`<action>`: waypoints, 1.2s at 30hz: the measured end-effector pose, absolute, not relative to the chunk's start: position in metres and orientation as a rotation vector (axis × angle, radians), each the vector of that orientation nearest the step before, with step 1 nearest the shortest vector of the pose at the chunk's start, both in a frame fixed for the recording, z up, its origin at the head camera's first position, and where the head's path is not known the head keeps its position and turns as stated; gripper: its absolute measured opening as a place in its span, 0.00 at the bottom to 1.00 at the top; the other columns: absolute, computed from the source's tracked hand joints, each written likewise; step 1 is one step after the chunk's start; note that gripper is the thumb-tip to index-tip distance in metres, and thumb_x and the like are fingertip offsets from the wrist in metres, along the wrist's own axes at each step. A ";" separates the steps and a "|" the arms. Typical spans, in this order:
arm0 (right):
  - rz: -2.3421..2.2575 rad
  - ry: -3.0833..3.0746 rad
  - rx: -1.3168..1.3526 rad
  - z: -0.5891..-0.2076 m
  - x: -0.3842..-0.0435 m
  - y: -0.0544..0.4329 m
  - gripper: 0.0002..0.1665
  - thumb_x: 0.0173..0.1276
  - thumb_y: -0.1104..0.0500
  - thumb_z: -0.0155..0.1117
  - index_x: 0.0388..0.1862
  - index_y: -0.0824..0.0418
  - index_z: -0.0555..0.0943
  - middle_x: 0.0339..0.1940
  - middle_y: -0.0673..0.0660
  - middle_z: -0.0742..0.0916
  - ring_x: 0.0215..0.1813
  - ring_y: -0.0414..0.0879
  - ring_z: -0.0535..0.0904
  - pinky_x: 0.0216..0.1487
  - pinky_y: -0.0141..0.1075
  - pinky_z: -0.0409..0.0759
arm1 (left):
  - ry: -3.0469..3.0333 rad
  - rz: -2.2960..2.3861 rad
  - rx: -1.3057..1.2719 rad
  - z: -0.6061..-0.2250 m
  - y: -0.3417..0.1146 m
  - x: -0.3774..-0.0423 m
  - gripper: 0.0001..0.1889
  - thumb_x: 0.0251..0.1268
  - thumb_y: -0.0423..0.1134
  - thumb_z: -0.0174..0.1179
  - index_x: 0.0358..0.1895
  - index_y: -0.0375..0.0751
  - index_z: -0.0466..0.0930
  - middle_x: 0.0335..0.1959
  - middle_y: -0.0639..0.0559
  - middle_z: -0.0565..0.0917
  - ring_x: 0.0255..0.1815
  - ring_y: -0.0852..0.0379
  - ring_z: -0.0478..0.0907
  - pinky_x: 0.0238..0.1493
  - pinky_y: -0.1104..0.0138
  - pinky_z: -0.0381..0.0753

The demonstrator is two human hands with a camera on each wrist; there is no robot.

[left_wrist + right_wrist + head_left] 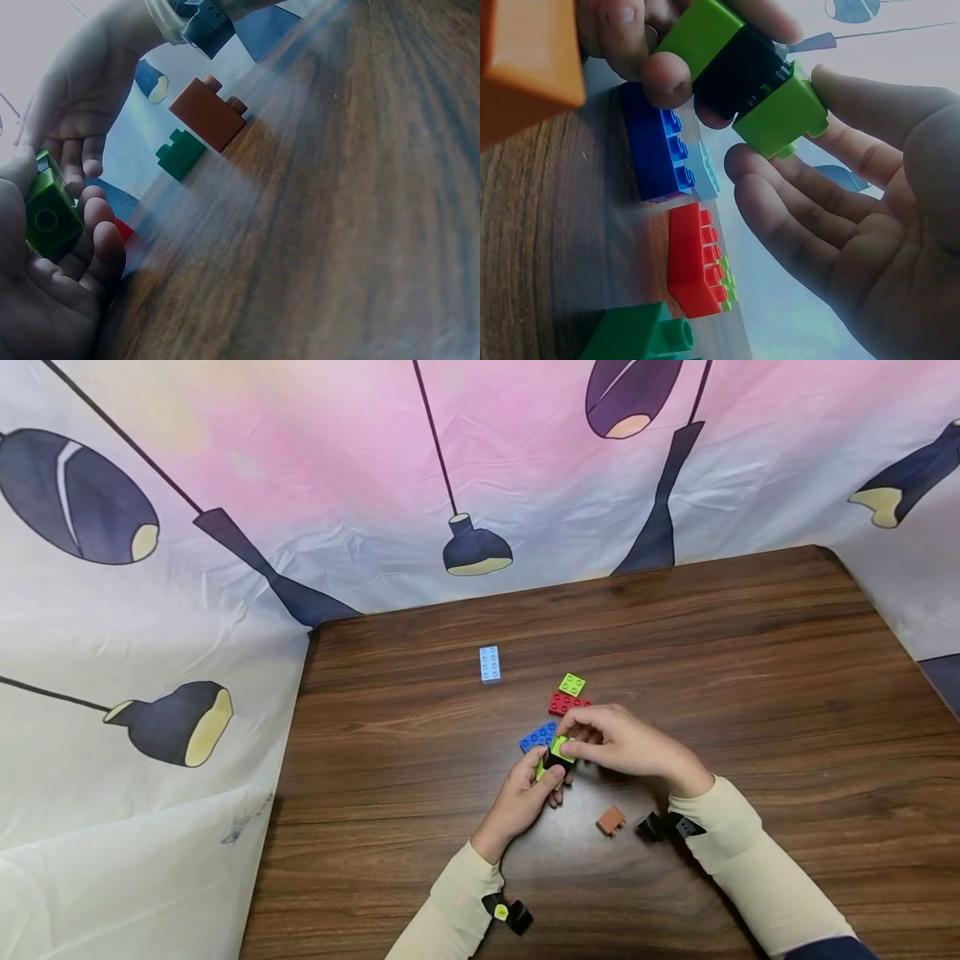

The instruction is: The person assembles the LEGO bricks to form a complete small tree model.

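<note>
Above the table my left hand [525, 793] grips a lime green block [701, 41] joined to a black block [739, 75]. From the right, my right hand [618, 743] pinches a second lime green block [776, 112] by thumb and fingertips, against the black block's studded side. Whether its studs are fully seated I cannot tell. Just beyond the hands lie a blue block [536, 737] and a red block [567, 704]. A small lime block [572, 684] lies behind the red one. An orange block [611, 821] rests nearer, on its side.
A light blue block [489, 664] lies farther back on the brown wooden table [390, 760]. In the left wrist view a dark green block [180, 154] stands past the orange one; my right hand covers it in the head view. A printed cloth [337, 485] hangs behind the table.
</note>
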State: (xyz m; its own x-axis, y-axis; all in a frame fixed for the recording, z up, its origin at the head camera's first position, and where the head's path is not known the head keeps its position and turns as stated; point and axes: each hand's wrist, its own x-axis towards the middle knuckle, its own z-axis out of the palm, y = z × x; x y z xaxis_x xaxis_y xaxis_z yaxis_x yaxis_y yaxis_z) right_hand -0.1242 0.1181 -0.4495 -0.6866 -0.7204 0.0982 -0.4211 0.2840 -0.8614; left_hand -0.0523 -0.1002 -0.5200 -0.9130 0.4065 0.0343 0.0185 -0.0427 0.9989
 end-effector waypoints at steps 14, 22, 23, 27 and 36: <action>-1.369 2.275 -1.109 -0.452 -0.125 0.116 0.04 0.74 0.58 0.72 0.42 0.57 0.86 0.34 0.42 0.86 0.30 0.38 0.80 0.32 0.35 0.81 | 1.981 2.013 0.424 -0.518 -0.100 -0.053 0.18 0.86 0.42 0.53 0.58 0.26 0.72 0.42 0.24 0.80 0.29 0.61 0.76 0.32 0.74 0.79; -1.394 2.211 -1.080 -0.456 -0.127 0.116 0.05 0.76 0.58 0.70 0.41 0.59 0.86 0.34 0.45 0.88 0.29 0.41 0.80 0.31 0.34 0.80 | 1.987 2.005 0.423 -0.520 -0.102 -0.053 0.18 0.85 0.42 0.53 0.58 0.26 0.72 0.42 0.24 0.81 0.29 0.62 0.76 0.32 0.74 0.79; -1.399 2.206 -1.078 -0.456 -0.127 0.116 0.04 0.76 0.59 0.70 0.41 0.59 0.86 0.34 0.46 0.88 0.29 0.41 0.80 0.30 0.34 0.80 | 1.987 2.003 0.420 -0.521 -0.102 -0.053 0.18 0.85 0.42 0.53 0.58 0.26 0.72 0.42 0.24 0.81 0.29 0.62 0.76 0.32 0.74 0.79; -1.417 2.201 -1.085 -0.457 -0.126 0.115 0.03 0.74 0.61 0.71 0.40 0.59 0.86 0.34 0.47 0.88 0.29 0.40 0.79 0.30 0.35 0.79 | 1.990 1.997 0.413 -0.521 -0.102 -0.052 0.17 0.85 0.41 0.53 0.58 0.26 0.72 0.43 0.24 0.82 0.29 0.62 0.77 0.33 0.74 0.80; -1.414 2.197 -1.076 -0.458 -0.125 0.116 0.02 0.73 0.62 0.73 0.41 0.59 0.86 0.34 0.48 0.89 0.29 0.40 0.79 0.31 0.35 0.79 | 1.998 1.998 0.405 -0.520 -0.101 -0.051 0.17 0.85 0.41 0.53 0.58 0.27 0.73 0.43 0.26 0.83 0.29 0.62 0.77 0.33 0.73 0.80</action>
State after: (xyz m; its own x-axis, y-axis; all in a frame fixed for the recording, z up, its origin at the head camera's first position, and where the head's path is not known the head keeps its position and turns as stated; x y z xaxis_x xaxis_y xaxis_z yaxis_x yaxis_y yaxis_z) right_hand -0.1255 0.1163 -0.4578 -0.6676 -0.7331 0.1297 -0.4218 0.2290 -0.8773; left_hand -0.0513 -0.1008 -0.5201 -0.9196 0.3927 -0.0033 -0.0033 0.0004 1.0000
